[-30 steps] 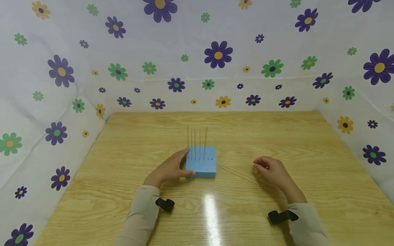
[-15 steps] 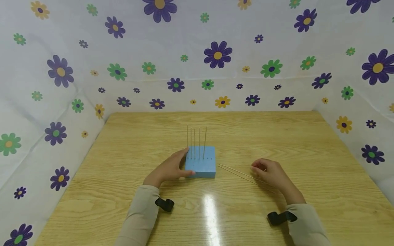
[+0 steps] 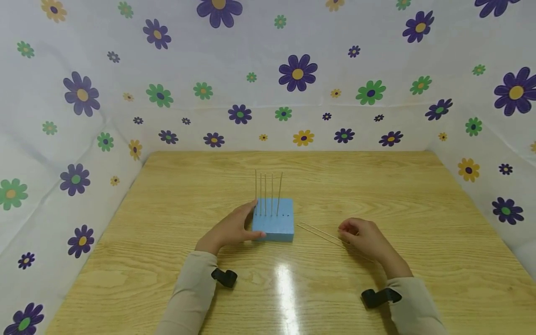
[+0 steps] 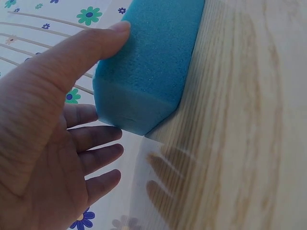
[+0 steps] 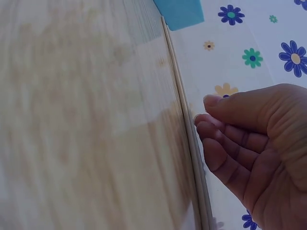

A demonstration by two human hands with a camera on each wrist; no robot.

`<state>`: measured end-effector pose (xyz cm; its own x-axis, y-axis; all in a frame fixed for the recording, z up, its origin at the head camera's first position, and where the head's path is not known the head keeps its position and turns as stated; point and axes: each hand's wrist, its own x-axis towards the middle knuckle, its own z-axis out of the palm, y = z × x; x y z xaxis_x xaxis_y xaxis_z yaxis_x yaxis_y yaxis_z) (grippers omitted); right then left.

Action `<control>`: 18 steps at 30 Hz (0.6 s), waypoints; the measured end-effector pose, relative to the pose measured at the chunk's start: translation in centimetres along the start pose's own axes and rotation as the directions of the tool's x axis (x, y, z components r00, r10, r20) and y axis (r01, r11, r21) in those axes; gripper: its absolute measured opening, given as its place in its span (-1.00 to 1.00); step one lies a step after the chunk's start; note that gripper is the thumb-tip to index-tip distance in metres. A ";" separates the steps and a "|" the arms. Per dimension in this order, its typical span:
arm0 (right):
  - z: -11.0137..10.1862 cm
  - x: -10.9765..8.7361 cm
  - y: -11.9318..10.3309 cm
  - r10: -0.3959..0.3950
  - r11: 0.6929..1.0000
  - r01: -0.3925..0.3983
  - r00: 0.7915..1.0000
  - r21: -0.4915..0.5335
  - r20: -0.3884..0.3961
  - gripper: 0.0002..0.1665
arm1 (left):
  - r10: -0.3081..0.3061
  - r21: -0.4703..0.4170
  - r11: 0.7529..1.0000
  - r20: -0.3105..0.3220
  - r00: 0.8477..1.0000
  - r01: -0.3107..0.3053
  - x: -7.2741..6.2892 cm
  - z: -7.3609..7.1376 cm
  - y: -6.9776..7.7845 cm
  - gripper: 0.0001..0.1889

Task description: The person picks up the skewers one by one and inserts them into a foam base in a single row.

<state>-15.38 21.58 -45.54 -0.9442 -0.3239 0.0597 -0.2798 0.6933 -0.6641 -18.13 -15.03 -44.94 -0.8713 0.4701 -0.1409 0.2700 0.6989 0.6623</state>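
A light blue foam block (image 3: 274, 226) sits on the table with several thin wooden sticks (image 3: 265, 193) upright in a row of holes. My left hand (image 3: 228, 229) holds the block at its left side, index finger toward the back corner and thumb on the front face; in the left wrist view the other fingers spread beside its end. Two loose sticks (image 5: 191, 134) lie side by side to the block's right. Right at them is my right hand (image 3: 364, 237), thumb and fingertips close together with fingers loosely bent; nothing shows between them in the right wrist view.
The wood-grain table (image 3: 176, 195) is bordered at the back and sides by a white flower-print cloth (image 3: 180, 60). A couple of bare holes (image 3: 285, 215) show right of the standing sticks. Black wrist cameras (image 3: 226, 278) sit at both cuffs.
My right hand has moved slightly left and down along the loose sticks, and the tip of one stick has shifted a little. The left hand and block stay put.
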 end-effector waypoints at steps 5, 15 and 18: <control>0.2 0.2 0.0 -0.035 0.999 0.036 0.999 -0.020 0.019 -0.91 | -0.002 0.001 1.000 0.003 1.000 0.002 0.0 0.0 0.1 0.07; 0.6 0.4 -0.3 -0.066 0.996 0.069 0.997 -0.064 0.051 -0.93 | 0.001 -0.004 1.000 -0.001 1.000 -0.001 0.0 0.0 0.0 0.07; 0.6 0.5 -0.4 -0.056 0.995 0.061 0.997 -0.074 0.059 -0.92 | 0.003 -0.005 1.000 -0.004 1.000 -0.003 0.0 -0.1 0.1 0.06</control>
<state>-15.63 20.70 -45.69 -0.9151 -0.3997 0.0533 -0.3487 0.7181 -0.6022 -18.11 -15.05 -44.86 -0.8720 0.4703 -0.1359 0.2707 0.6944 0.6667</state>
